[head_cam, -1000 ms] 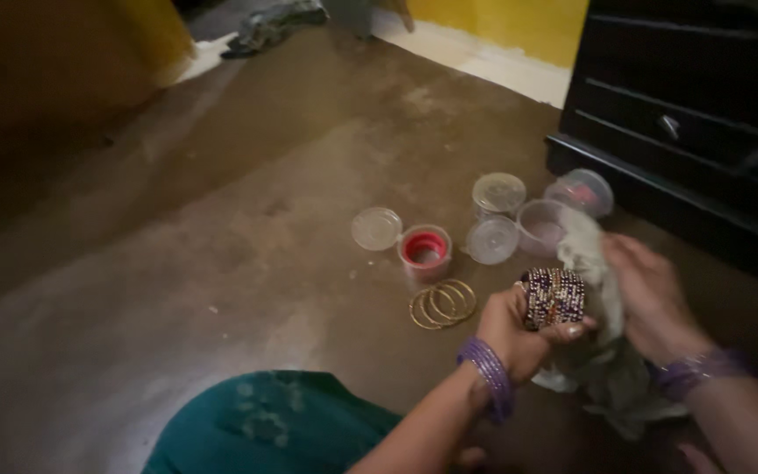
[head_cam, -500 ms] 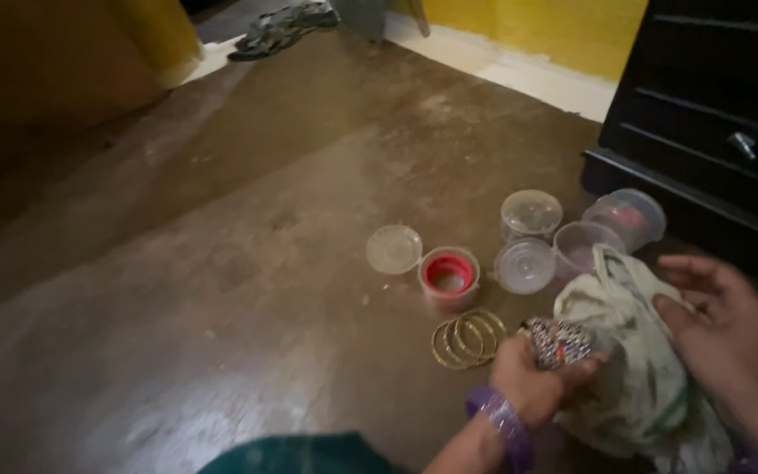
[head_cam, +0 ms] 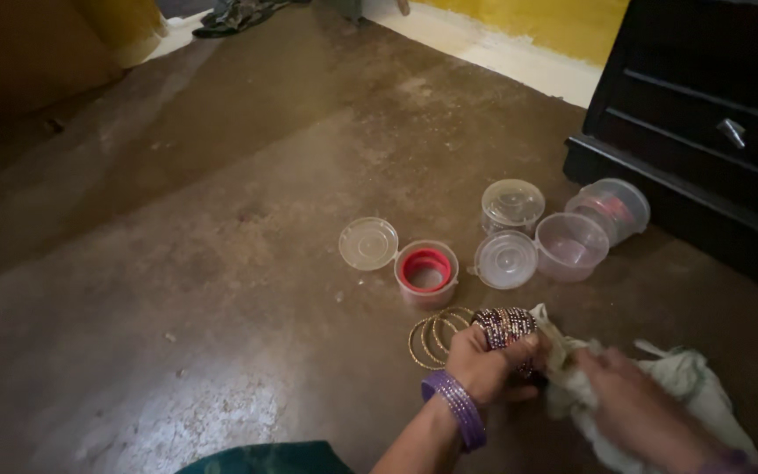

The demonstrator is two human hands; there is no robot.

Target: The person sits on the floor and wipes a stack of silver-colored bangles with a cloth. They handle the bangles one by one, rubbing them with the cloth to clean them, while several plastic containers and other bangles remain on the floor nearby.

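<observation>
Purple-and-gold stack of bangles (head_cam: 504,327) sits gripped in the left hand (head_cam: 482,362), fingers curled round it, just in front of the loose gold bangles (head_cam: 436,335) on the floor (head_cam: 221,263). Right hand (head_cam: 629,399) bunches a pale cloth (head_cam: 686,386) against the stack; looks like wiping in progress. Next calls for turning the stack. Beyond the gold bangles: red-lined tub (head_cam: 426,272), clear tubs. Right fingertips blurred; grip unclear.

I saw a dim, warm-lit view: faint glare on the near floor (head_cam: 177,412), motion-blurred right hand (head_cam: 633,404), dark left edge.
</observation>
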